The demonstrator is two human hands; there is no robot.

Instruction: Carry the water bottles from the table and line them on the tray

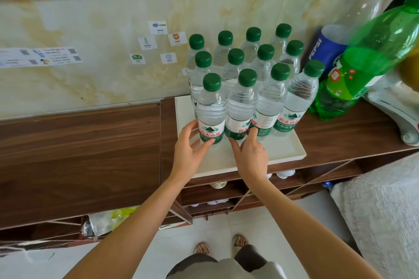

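Observation:
Several clear water bottles with green caps stand upright in rows on a white tray (281,152) on a dark wooden shelf unit. My left hand (189,154) curls its fingers and thumb round the base of the front left bottle (210,106). My right hand (249,154) holds the base of the front bottle beside it (241,104), thumb on its left side and fingers on its right. Both bottles stand on the tray. Two more bottles (271,99) complete the front row to the right.
A large green soda bottle (362,59) and a blue Pepsi bottle (326,47) stand right of the tray. The long wooden top (79,142) runs to the left. A tiled wall with small picture labels (158,27) lies behind. More bottles sit on the shelves below.

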